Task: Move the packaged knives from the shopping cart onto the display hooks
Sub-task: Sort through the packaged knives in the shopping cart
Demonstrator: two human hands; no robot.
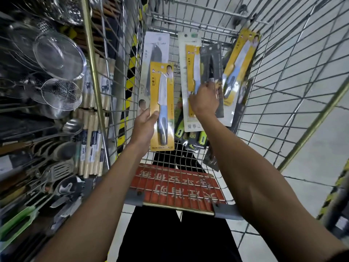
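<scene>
Left of the shopping cart (134,198), ladles and strainers (58,53) are hung. Over its basket, a yellow-carded knife (162,103) is pinched by the left hand (144,127); further right, fanned knife packs (190,59) are clutched by the right hand (204,100). Hang-holes should be kept uppermost and fed singly.
</scene>
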